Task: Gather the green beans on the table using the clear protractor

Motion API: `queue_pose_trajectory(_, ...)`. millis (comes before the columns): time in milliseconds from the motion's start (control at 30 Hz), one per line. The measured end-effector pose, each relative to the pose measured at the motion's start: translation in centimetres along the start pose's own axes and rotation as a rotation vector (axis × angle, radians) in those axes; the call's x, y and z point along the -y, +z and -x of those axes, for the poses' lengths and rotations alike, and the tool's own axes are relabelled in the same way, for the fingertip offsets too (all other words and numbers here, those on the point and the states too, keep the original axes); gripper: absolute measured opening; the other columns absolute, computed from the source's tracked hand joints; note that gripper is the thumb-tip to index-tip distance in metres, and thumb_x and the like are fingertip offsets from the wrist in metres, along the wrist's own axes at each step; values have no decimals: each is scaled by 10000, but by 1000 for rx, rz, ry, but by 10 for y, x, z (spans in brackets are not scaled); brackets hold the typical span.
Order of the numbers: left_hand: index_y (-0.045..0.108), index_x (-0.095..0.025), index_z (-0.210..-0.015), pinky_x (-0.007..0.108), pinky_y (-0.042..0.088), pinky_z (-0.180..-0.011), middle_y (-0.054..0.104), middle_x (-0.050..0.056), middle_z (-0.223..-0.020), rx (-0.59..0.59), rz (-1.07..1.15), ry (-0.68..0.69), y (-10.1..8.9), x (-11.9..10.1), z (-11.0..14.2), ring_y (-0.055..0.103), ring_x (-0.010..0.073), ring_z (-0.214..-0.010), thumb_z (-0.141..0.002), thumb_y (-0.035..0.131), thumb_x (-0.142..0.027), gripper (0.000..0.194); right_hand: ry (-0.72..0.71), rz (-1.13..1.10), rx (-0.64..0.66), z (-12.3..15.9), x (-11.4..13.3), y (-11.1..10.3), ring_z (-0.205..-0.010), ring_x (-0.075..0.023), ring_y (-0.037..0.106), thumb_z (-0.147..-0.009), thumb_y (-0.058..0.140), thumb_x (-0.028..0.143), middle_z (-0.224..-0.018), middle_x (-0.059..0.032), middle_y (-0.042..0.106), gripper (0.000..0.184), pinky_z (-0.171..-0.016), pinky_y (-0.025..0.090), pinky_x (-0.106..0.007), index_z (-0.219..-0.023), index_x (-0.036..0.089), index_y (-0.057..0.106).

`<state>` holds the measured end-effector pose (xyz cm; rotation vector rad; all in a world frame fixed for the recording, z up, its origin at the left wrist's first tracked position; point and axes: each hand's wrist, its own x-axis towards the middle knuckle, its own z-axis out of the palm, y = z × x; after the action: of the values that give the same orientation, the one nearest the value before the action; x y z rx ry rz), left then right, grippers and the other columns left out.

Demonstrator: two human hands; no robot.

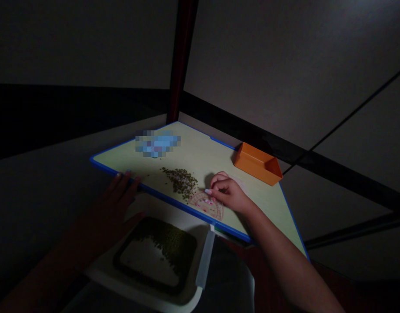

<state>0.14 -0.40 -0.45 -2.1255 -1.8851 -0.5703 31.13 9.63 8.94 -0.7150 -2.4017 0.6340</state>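
Note:
A loose pile of small green beans [181,182], looking like mung beans, lies on a pale tabletop [200,148] with a blue rim. Just right of the pile, my right hand [228,191] is closed, thumb and fingertips pinched together over a printed pink half-circle pattern [206,208]. Anything in that pinch is too small to make out. My left hand [121,195] is open in shadow, its fingers apart and their tips at the near blue edge. Below the edge, a white plastic tub [205,261] holds more green beans [172,241] heaped toward its far and right sides.
An orange rectangular box [257,164] stands at the table's right edge. Toward the far left lies a blurred light-blue item [157,144]. Walls close in behind the table, with a dark red post [182,61] at the corner. The room is dim.

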Motion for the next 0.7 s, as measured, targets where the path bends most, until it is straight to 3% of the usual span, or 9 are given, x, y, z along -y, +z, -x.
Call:
queue_pose_trajectory(400, 105, -170, -1410, 519, 327, -1088, 173, 166, -1533, 23, 10, -3, 2, 3, 0, 82, 296, -1425, -769, 367, -560, 795, -5, -23, 27, -1, 2, 0, -798, -154, 509, -838, 561, 445, -739, -34, 570, 407, -822, 374, -349, -533, 177, 582)
queue_pose_trajectory(700, 87, -173, -1412, 515, 329, -1083, 178, 170, -1531, -8, -4, 23, -1, 0, 0, 86, 299, -1426, -783, 358, -543, 777, 4, 5, -63, 1, 1, -3, -788, -156, 509, -851, 566, 387, -734, -39, 564, 387, -788, 381, -343, -529, 175, 593)
